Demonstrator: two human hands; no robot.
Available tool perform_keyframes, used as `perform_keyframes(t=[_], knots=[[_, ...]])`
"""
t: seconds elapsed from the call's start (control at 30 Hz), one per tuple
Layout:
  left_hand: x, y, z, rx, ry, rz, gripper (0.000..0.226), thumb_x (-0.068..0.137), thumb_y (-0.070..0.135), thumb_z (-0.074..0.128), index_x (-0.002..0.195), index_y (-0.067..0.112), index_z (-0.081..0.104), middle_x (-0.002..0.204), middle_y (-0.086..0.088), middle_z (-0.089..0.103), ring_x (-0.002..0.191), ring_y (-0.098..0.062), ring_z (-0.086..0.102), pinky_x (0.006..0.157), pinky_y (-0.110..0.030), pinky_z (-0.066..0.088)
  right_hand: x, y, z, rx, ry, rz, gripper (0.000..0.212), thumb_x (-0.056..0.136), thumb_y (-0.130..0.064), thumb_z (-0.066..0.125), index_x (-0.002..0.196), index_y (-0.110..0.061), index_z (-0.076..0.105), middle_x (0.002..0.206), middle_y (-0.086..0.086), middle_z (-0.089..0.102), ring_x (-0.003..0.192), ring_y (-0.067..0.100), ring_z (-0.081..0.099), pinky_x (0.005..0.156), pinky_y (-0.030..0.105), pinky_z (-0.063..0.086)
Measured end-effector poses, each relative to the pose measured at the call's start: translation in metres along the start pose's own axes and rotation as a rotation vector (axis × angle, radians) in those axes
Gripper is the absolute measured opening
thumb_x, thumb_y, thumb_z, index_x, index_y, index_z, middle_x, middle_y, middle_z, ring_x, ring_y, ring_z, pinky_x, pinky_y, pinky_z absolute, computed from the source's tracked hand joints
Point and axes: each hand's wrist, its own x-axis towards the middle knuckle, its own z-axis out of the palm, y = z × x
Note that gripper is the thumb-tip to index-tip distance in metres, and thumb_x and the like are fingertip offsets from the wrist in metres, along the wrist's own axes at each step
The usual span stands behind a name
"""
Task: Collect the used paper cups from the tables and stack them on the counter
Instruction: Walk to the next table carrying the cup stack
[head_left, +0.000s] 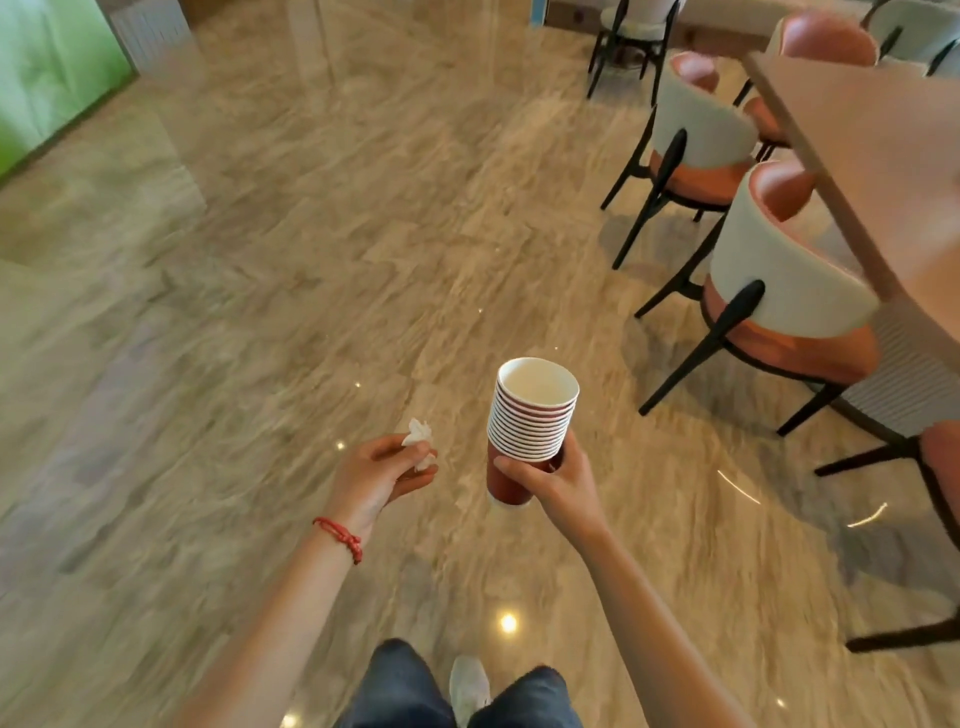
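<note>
A stack of several nested red paper cups with white insides stands upright in my right hand, which grips it around the lower cups. The top cup looks empty. My left hand, with a red string bracelet at the wrist, is closed on a crumpled white tissue beside the stack. Both hands are held out over the floor in front of me.
A wooden table runs along the right, with white-backed chairs with orange seats tucked beside it. Polished marble floor spreads ahead and left. A green wall panel is at far left. My legs and a shoe show below.
</note>
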Motion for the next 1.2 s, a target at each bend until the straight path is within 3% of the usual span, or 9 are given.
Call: perform_keyframes(t=[0.23, 0.57, 0.87, 1.2], knots=[[0.146, 0.076, 0.003, -0.031, 0.038, 0.005, 0.006, 0.082, 0.002, 0.064, 0.080, 0.006, 0.067, 0.067, -0.004, 0.073, 0.062, -0.013, 0.070, 0.059, -0.020, 0.057, 0.163, -0.018, 0.041, -0.025, -0.068, 0.006, 0.049, 0.068, -0.010, 0.082, 0.111, -0.016, 0.059, 0.100, -0.002, 0.072, 0.095, 0.011, 0.067, 0.078, 0.023, 0.054], [0.388, 0.218, -0.001, -0.009, 0.008, 0.036, 0.006, 0.081, 0.002, 0.065, 0.078, 0.004, 0.068, 0.070, -0.009, 0.070, 0.064, -0.015, 0.069, 0.060, -0.022, 0.058, 0.418, -0.066, 0.113, 0.021, 0.022, 0.024, 0.052, 0.071, -0.008, 0.080, 0.117, -0.009, 0.056, 0.106, 0.004, 0.069, 0.099, 0.014, 0.066, 0.086, 0.031, 0.054], [0.569, 0.312, 0.031, -0.001, -0.045, 0.042, 0.004, 0.081, 0.003, 0.065, 0.081, 0.003, 0.069, 0.067, -0.006, 0.072, 0.064, -0.014, 0.070, 0.058, -0.021, 0.057, 0.611, -0.092, 0.128, 0.023, 0.052, 0.014, 0.055, 0.068, -0.013, 0.083, 0.116, -0.015, 0.057, 0.103, -0.003, 0.071, 0.096, 0.010, 0.067, 0.078, 0.025, 0.055], [0.777, 0.429, 0.070, -0.022, 0.021, 0.053, 0.004, 0.081, 0.002, 0.065, 0.080, 0.004, 0.069, 0.069, -0.007, 0.073, 0.065, -0.016, 0.070, 0.056, -0.020, 0.056, 0.864, -0.135, 0.151, 0.007, -0.068, -0.017, 0.053, 0.070, -0.013, 0.082, 0.117, -0.015, 0.057, 0.104, -0.003, 0.071, 0.098, 0.010, 0.066, 0.077, 0.021, 0.053]])
